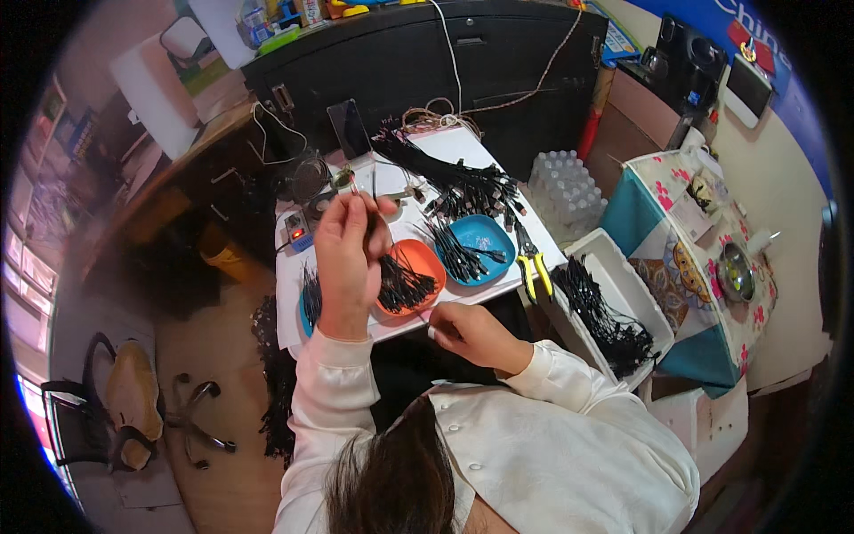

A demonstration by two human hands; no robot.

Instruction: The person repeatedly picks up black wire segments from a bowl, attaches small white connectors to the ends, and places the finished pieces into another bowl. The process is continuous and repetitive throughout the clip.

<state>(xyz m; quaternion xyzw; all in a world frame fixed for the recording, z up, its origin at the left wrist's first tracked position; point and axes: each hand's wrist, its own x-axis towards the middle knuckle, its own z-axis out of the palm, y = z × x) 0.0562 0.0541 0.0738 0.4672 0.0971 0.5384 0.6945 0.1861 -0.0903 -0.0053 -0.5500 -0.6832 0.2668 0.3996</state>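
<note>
My left hand is raised over the white table, thumb and fingers pinched together. What it pinches is too small to make out. My right hand is curled closed at the table's front edge, and its contents are hidden. Between them, an orange tray holds short black cables. To its right, a blue tray has more black cables lying over its edge. Yellow-handled pliers rest at the table's right side. Long black cables with plugs are bunched behind the trays.
A small blue device with a red light sits at the table's left. A phone stands upright at the back. A white foam box of black cables and a pack of clear bottles are at right. An office chair stands left.
</note>
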